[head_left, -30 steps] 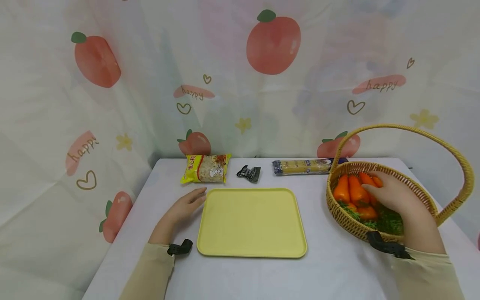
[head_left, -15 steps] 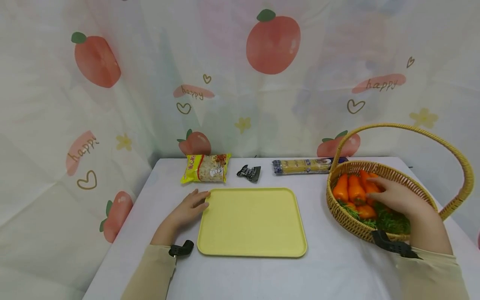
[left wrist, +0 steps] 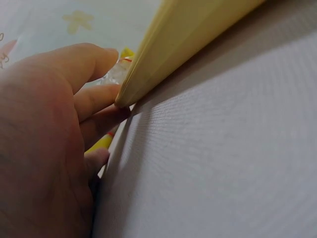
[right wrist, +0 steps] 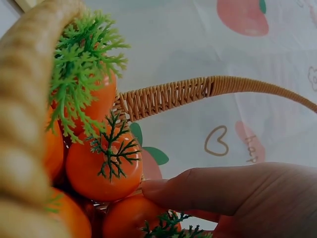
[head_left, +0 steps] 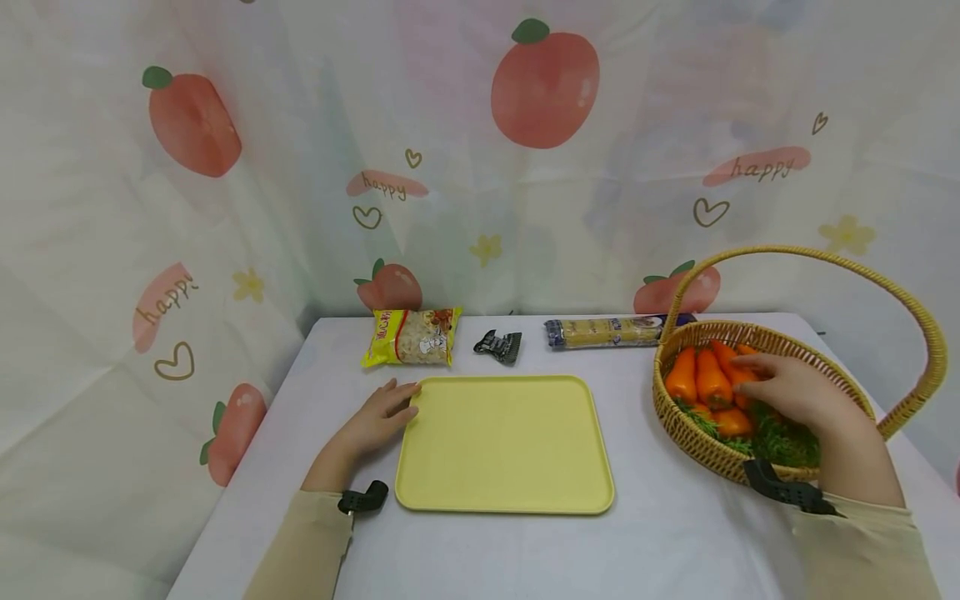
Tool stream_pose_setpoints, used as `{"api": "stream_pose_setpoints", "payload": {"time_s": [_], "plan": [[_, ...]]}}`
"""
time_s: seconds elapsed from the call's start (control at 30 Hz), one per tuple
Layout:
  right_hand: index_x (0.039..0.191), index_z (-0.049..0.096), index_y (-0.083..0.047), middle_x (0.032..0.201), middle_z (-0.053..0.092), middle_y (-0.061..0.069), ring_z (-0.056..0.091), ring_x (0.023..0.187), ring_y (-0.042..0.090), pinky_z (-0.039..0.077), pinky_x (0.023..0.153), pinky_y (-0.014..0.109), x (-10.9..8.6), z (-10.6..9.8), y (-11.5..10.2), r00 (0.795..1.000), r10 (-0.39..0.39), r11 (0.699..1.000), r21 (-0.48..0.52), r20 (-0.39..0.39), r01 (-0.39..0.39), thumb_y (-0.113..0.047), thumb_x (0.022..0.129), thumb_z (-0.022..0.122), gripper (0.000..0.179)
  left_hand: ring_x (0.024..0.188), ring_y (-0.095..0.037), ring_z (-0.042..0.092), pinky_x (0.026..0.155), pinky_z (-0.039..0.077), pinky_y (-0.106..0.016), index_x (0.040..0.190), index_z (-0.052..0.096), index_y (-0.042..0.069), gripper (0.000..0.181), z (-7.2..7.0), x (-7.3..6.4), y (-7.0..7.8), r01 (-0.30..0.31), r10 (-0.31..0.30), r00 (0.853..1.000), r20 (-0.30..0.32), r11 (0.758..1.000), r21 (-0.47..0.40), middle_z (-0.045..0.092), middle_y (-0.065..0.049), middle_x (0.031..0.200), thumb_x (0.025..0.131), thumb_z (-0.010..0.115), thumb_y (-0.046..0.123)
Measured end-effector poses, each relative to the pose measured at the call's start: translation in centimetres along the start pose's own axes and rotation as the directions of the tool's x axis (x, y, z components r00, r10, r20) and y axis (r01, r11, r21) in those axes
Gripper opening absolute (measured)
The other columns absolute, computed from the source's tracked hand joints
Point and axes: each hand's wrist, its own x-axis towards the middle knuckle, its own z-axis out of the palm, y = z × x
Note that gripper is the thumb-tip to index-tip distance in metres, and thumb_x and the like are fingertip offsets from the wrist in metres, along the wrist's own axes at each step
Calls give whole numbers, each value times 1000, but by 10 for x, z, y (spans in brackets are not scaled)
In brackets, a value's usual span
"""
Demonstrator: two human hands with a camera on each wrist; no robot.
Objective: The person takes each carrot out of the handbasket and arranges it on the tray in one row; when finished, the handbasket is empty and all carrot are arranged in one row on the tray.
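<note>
Inside the wicker basket (head_left: pixel 693 450), on the right of the table, lie several orange carrots (head_left: pixel 712 379) with feathery green tops (right wrist: pixel 86 64). My right hand (head_left: pixel 806 396) reaches over the rim and holds one carrot (right wrist: pixel 131 215) between thumb and fingers. The thumb shows on its side in the right wrist view; most of the other fingers are hidden. At the upper left corner of a flat yellow tray (head_left: pixel 506 446), my left hand (head_left: pixel 375 421) touches the edge with loosely extended fingertips. The left wrist view shows these fingers (left wrist: pixel 101 96) against the tray's edge.
Along the back of the white table are a yellow snack bag (head_left: pixel 416 337), a small black wrapped packet (head_left: pixel 498 346) and a long clear-wrapped pack (head_left: pixel 607 332) of yellow sticks. The basket's tall arched handle (head_left: pixel 795 252) rises above it. A printed cloth hangs behind.
My left hand has shifted slightly right onto the tray's corner. My right hand has drawn back a little to the right, and the carrots beside its fingers have shifted slightly.
</note>
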Motion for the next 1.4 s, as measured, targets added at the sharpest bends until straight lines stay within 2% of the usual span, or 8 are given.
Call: {"api": "stream_pose_setpoints", "payload": {"time_s": [0.27, 0.43, 0.73, 0.93, 1.07, 1.27, 1.4], "plan": [[139, 47, 8, 135, 42, 44, 43, 118, 58, 38, 92, 69, 0, -2, 0, 1000, 19, 1000, 16, -16, -19, -34, 99, 56, 59, 152, -43, 5, 120, 6, -65, 152, 40, 27, 58, 0, -1, 3, 40, -40, 999, -3, 999, -7, 28, -12, 162, 99, 54, 46], [141, 44, 8, 139, 37, 43, 38, 122, 59, 35, 95, 70, 0, -3, -1, 999, 42, 995, 94, -10, -41, -38, 101, 51, 61, 153, -42, 5, 121, 6, -64, 153, 39, 27, 58, 0, 0, 1, 27, -27, 1000, 0, 1000, 3, 31, -7, 162, 100, 53, 47], [149, 36, 3, 145, 29, 44, 29, 128, 62, 32, 97, 73, -1, -2, -3, 996, 71, 982, 173, 45, -78, -49, 101, 47, 71, 153, -42, 5, 121, 6, -64, 153, 40, 24, 58, 0, -1, 1, 18, -18, 1000, 3, 1000, 7, 33, -5, 161, 100, 53, 45], [150, 35, -1, 146, 30, 42, 36, 124, 59, 41, 90, 68, -4, -7, -7, 995, 95, 979, 182, 25, -98, -54, 101, 44, 73, 153, -40, 4, 121, 6, -63, 153, 39, 27, 59, 1, 1, -1, 32, -32, 999, 5, 999, 15, 32, -3, 162, 100, 52, 48], [153, 31, -5, 148, 29, 39, 36, 124, 57, 42, 88, 68, -9, -12, -15, 994, 111, 974, 198, 14, -111, -60, 99, 44, 78, 153, -40, 5, 121, 7, -63, 153, 38, 29, 59, 2, 2, -4, 34, -34, 999, 5, 999, 26, 31, -2, 162, 100, 51, 49], [151, 33, -6, 149, 30, 36, 34, 127, 55, 37, 91, 71, -17, -16, -30, 998, 63, 958, 281, 7, -62, -56, 99, 47, 73, 153, -39, 5, 121, 6, -63, 153, 39, 28, 57, 2, 2, -3, 19, -19, 1000, 0, 1000, 23, 33, 0, 161, 100, 52, 47], [148, 36, -8, 147, 37, 29, 39, 125, 49, 40, 92, 66, -22, -19, -40, 1000, 19, 956, 293, 3, -20, -51, 100, 49, 65, 154, -39, 6, 122, 6, -62, 153, 39, 26, 57, 1, 1, -1, 14, -14, 1000, -1, 1000, 24, 34, 0, 161, 100, 52, 45]]}}
